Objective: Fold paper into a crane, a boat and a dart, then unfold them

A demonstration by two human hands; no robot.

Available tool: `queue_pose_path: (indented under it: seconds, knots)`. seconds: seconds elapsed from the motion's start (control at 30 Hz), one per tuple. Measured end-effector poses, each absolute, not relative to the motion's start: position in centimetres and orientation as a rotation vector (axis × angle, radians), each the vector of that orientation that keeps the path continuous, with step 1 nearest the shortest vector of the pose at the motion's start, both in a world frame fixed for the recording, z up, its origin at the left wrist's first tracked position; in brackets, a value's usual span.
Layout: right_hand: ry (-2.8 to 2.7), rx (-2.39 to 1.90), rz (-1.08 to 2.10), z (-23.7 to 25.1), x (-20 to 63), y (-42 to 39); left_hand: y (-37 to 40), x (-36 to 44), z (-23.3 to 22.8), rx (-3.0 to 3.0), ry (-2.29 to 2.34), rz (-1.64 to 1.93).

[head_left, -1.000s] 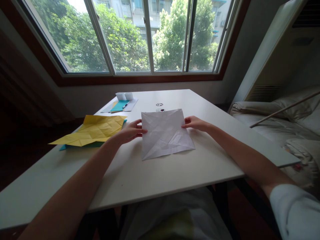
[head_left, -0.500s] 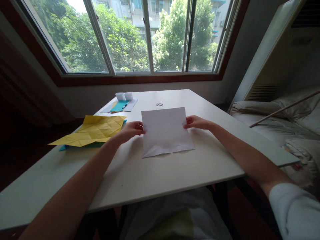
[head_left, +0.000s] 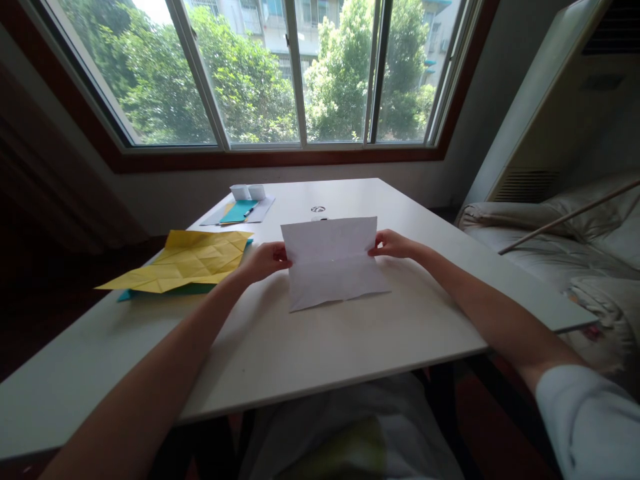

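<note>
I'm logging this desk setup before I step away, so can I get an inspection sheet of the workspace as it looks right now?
Surface: white table, bare across the near half.
Job's things: white sheet of paper, creased, near part lying on the table, far part lifted.
Clutter: creased yellow paper over a teal sheet on the left; teal paper with a pen and two small white items at the far edge; a small round object behind the white sheet.
Grippers: left hand pinches the sheet's left edge, right hand its right edge.
Cables: nothing seen.
Surroundings: wide window with trees outside; padded bedding at right.
</note>
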State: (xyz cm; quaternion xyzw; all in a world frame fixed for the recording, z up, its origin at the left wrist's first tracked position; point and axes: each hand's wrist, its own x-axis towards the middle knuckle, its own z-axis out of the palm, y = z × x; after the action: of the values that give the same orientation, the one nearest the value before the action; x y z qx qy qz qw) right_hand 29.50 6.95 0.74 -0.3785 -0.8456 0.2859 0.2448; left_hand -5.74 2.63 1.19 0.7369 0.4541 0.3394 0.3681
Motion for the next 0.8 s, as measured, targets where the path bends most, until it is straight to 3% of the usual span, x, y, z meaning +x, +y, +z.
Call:
queue_pose_path:
  seconds: [0.4,0.6,0.8]
  knots:
    - [-2.485,-1.035,0.673,1.2,29.7,6.3,2.4,-5.8,1.3,2.274,1.367,0.781]
    - [-2.718,-1.044,0.497,2.5,29.4,5.2,2.4,-5.8,1.3,2.609,1.211,0.522]
    - [-2.810,-1.113,0.318,3.3,28.4,4.0,0.7,-4.3,2.4,2.790,1.359,0.342]
